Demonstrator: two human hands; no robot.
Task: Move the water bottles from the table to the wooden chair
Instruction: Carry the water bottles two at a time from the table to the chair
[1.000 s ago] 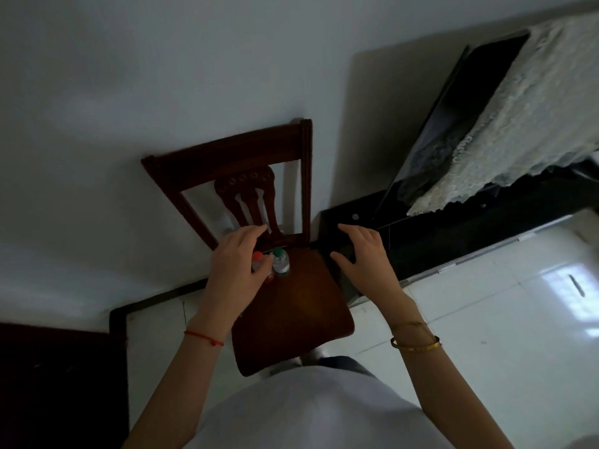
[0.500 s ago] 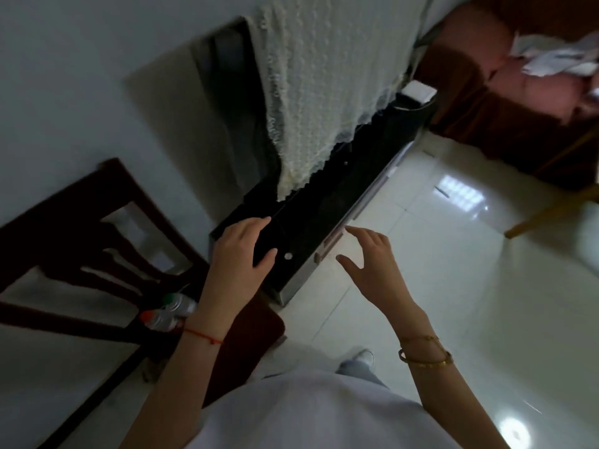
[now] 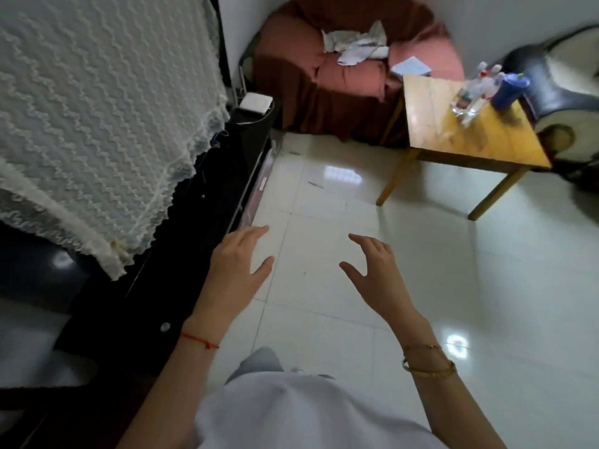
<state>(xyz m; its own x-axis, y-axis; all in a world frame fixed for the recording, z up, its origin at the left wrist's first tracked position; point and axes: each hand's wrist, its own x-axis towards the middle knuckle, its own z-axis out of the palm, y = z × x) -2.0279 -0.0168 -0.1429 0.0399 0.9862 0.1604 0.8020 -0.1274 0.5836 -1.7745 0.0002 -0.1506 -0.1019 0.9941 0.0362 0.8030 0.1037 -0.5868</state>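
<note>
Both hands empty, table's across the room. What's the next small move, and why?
Probably step toward the wooden table: clear bottles stand on its far corner, while the left hand and right hand hang open above the floor.

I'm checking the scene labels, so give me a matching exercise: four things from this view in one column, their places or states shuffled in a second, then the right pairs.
Things
1. left hand
2. blue cup
3. lace cloth
4. crumpled white cloth

Places or states
A. on the red-brown sofa
B. draped over the dark unit on the left
C. empty, fingers spread above the floor
D. standing on the wooden table beside the clear bottles

Pairs: 1-C, 2-D, 3-B, 4-A
</note>
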